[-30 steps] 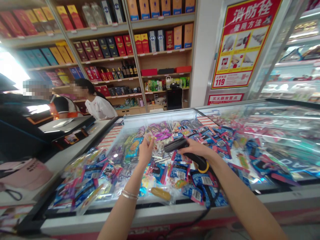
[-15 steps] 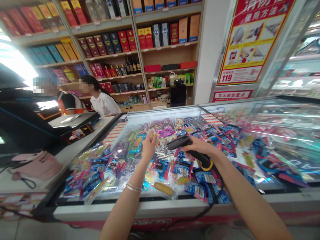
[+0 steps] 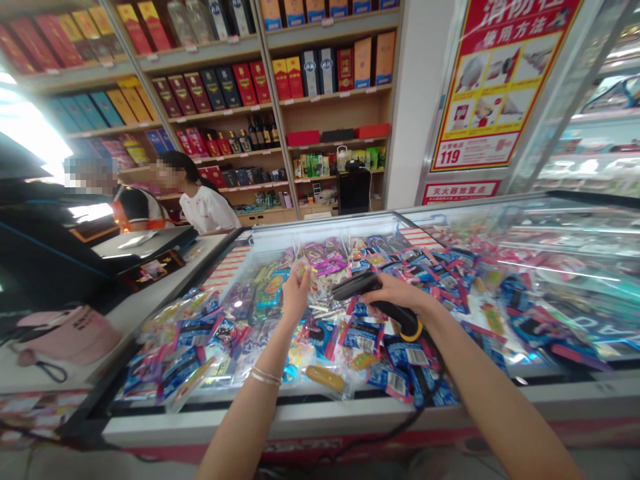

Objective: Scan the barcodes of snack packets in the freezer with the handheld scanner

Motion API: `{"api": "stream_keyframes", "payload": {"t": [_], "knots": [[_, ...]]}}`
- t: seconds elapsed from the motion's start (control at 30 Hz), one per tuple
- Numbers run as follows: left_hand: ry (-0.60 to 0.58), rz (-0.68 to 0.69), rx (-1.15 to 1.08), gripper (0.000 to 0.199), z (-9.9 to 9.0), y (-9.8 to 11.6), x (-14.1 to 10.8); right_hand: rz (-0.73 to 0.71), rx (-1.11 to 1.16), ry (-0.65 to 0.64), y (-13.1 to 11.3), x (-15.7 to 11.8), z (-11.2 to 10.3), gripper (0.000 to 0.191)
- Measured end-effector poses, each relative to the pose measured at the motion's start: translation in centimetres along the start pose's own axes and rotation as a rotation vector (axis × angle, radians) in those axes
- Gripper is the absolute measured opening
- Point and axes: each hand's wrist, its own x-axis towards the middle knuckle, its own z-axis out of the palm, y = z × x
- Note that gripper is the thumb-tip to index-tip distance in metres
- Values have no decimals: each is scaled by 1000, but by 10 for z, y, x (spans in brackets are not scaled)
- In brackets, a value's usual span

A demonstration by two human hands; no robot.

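Black plastic forms the handheld scanner [image 3: 354, 287], gripped in the right hand [image 3: 400, 293] over the middle of a glass-topped case [image 3: 210, 427]. Its head points left, toward the left hand [image 3: 296, 293], with the long axis running almost crosswise and the left end dipping slightly. From the head, the handle slopes down to the right and back toward the person, ending at a yellow ring [image 3: 413, 332]; head and handle thus meet at a bend, partly covered by the fingers. The scanner's head is blunt and fairly broad, dark and dull with a paler sheen along its top. A dark cord [image 3: 400, 430] hangs past the case's front edge. The left hand is closed, pinching a small clear packet [image 3: 301, 268] near its fingertips; yellowish and pinkish colours show through, but the packet is too blurred for its long axis to be read. Packet and scanner head are apart, the packet a little farther from the person. Blue-and-pink packets [image 3: 363, 335] lie scattered around and below the hands, and a yellow, sausage-shaped item [image 3: 325, 378] in clear wrap lies crosswise near the front edge. Silvery bracelets [image 3: 266, 376] circle the left wrist.
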Motion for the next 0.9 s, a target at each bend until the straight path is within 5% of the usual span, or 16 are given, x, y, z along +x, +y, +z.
{"api": "stream_keyframes", "payload": {"t": [0.9], "knots": [[14, 20, -32, 40, 1, 1, -1, 28, 9, 29, -11, -7, 4, 20]]}}
